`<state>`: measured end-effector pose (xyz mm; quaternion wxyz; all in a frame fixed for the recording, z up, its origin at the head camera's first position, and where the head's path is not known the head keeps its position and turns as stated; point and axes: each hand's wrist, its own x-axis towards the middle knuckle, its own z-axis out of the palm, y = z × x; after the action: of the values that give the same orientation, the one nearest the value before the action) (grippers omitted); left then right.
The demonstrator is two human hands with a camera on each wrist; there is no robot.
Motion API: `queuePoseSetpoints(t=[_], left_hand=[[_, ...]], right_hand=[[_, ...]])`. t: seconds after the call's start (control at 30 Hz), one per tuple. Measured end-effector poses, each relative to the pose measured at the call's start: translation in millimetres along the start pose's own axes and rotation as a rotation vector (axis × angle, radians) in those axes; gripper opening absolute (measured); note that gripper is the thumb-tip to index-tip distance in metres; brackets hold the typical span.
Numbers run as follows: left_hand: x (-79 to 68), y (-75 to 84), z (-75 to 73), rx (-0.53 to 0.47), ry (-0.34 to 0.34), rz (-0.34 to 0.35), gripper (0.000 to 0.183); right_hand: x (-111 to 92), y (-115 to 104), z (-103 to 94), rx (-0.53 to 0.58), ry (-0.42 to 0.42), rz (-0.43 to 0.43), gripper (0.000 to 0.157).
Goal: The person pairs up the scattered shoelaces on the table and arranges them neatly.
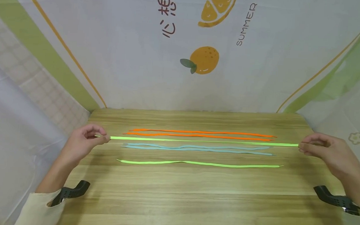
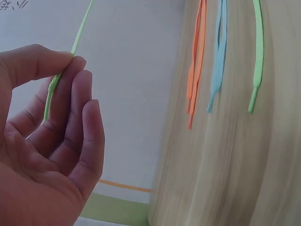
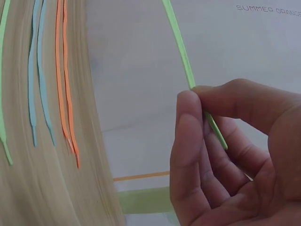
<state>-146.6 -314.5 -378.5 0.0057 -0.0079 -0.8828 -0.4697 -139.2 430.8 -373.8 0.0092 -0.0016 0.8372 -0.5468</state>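
A flat lime-green shoelace (image 1: 203, 141) is stretched straight between my two hands, raised above the table. My left hand (image 1: 83, 140) pinches it near one end between thumb and index finger, and the tip (image 2: 48, 101) hangs down inside the palm. At the other end my right hand (image 1: 326, 150) pinches it the same way, its tip (image 3: 217, 132) poking past the fingers. On the table lie two orange shoelaces (image 1: 197, 132), two light blue shoelaces (image 1: 220, 147) and a second lime-green shoelace (image 1: 202, 164), all running left to right.
The wooden table (image 1: 194, 200) reaches back to a white printed cloth (image 1: 139, 73) hanging behind it. More cloth hangs at the left and right sides. A black wrist mount (image 1: 74, 190) sits on the left forearm, and another black mount (image 1: 336, 200) on the right.
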Motion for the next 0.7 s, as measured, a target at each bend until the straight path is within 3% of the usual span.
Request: queuePoseSetpoints(t=[0.43,0.7], left_hand=[[-10.7,-7.6,-2.6,0.024,-0.024,0.047,0.010],[-12.9,-10.0,-2.6,0.050,-0.057,0.014,0.012]], right_hand=[[-11.2,9.5,-4.4,-0.055,0.026,-0.011,0.008],[-15.4,12.7,-6.0,-0.054,0.004,-0.018,0.013]])
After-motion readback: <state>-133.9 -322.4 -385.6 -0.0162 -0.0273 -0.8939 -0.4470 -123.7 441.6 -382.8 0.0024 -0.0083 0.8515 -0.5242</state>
